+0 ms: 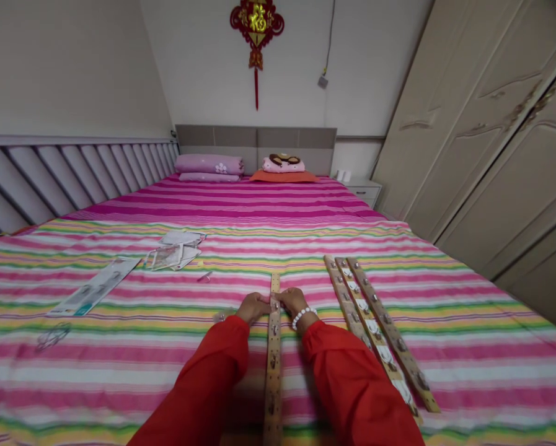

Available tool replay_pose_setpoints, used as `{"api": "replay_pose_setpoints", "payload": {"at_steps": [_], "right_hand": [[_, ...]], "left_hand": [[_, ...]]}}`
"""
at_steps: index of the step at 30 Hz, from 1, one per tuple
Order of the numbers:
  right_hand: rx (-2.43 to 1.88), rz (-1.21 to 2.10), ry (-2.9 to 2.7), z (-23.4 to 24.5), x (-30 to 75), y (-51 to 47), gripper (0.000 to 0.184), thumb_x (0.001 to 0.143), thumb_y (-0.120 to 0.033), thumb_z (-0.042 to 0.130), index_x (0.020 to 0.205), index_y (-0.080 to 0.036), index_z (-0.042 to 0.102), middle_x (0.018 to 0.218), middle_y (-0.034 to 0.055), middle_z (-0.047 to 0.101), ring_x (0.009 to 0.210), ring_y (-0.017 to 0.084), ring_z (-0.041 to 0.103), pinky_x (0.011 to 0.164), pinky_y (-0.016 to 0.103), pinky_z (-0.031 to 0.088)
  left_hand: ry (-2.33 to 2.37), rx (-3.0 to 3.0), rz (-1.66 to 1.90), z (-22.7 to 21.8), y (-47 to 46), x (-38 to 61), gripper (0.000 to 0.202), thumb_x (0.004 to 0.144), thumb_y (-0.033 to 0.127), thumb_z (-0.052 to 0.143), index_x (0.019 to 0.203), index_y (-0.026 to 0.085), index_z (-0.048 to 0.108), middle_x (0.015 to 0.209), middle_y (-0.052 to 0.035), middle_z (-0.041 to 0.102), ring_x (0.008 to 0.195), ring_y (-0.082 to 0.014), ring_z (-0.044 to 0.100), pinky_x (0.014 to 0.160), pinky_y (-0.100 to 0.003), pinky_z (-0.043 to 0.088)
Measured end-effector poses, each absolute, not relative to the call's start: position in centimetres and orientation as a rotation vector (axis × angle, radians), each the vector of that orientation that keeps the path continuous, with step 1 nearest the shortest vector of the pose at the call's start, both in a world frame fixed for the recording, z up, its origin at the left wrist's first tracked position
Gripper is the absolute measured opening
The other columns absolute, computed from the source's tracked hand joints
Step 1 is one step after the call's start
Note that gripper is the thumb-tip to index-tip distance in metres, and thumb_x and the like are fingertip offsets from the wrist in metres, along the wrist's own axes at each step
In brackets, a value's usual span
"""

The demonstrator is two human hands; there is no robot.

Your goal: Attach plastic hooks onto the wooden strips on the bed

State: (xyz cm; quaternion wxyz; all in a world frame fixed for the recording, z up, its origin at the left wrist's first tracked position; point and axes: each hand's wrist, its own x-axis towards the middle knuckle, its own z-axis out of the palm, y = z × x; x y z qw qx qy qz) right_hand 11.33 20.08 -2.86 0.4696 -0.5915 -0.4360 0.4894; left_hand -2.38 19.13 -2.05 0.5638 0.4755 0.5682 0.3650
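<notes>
A long wooden strip (pixel 273 365) with holes and small metal hooks lies on the striped bedspread (pixel 468 347), running straight away from me. Both my hands meet over it near its far end. My left hand (pixel 253 307) and my right hand (pixel 292 301), with a white bead bracelet at the wrist, have their fingers pinched together at a small metal piece (pixel 274 305) on the strip. Red sleeves cover both arms. What exactly each hand grips is too small to make out.
Three more wooden strips with hooks (pixel 375 322) lie side by side to the right. To the left lie packaging cards (pixel 95 286), opened clear packets (pixel 175 251) and a small loose metal part (pixel 205 275). Pillows are at the headboard; a wardrobe (pixel 491 124) stands along the right.
</notes>
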Motion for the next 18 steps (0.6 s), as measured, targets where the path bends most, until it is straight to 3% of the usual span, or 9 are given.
{"api": "replay_pose_setpoints", "payload": {"at_steps": [4,9,13,18], "right_hand": [[-1.448,1.4,-0.976,-2.1,12.1,19.8,0.037,0.059,-0.022,0.07,0.035,-0.021,0.043,0.025,-0.0051,0.04,0.025,0.006,0.026,0.03,0.022,0.018],[-1.358,1.495,-0.896,-1.6,12.7,18.9,0.017,0.058,-0.017,0.065,0.045,-0.016,0.053,0.033,-0.0039,0.049,0.027,0.004,0.028,0.03,0.018,0.014],[-1.256,1.472,-0.838,-1.5,12.7,17.7,0.012,0.061,-0.022,0.061,0.053,-0.015,0.056,0.036,-0.0044,0.051,0.028,0.004,0.03,0.031,0.017,0.014],[-1.17,1.44,-0.755,-1.6,12.8,16.6,0.014,0.061,-0.029,0.06,0.058,-0.016,0.054,0.038,-0.0034,0.053,0.028,0.004,0.03,0.031,0.018,0.014]], "left_hand": [[1.304,1.102,0.849,-2.3,19.3,-2.6,0.026,0.036,0.012,0.075,0.054,0.014,0.056,0.048,0.0032,0.06,0.052,-0.0127,0.056,0.057,-0.026,0.044],[1.229,1.104,0.849,-1.9,18.9,-2.6,0.025,0.038,0.02,0.079,0.053,0.013,0.059,0.05,0.0011,0.061,0.06,-0.0161,0.06,0.062,-0.027,0.046],[1.159,1.103,0.848,-1.1,18.1,-2.3,0.024,0.041,0.024,0.079,0.054,0.013,0.062,0.052,0.0,0.062,0.063,-0.0169,0.062,0.067,-0.028,0.048],[1.206,1.013,0.921,0.4,16.7,-3.3,0.021,0.048,0.024,0.077,0.059,0.014,0.062,0.054,0.0002,0.063,0.057,-0.0114,0.059,0.065,-0.025,0.048]]}}
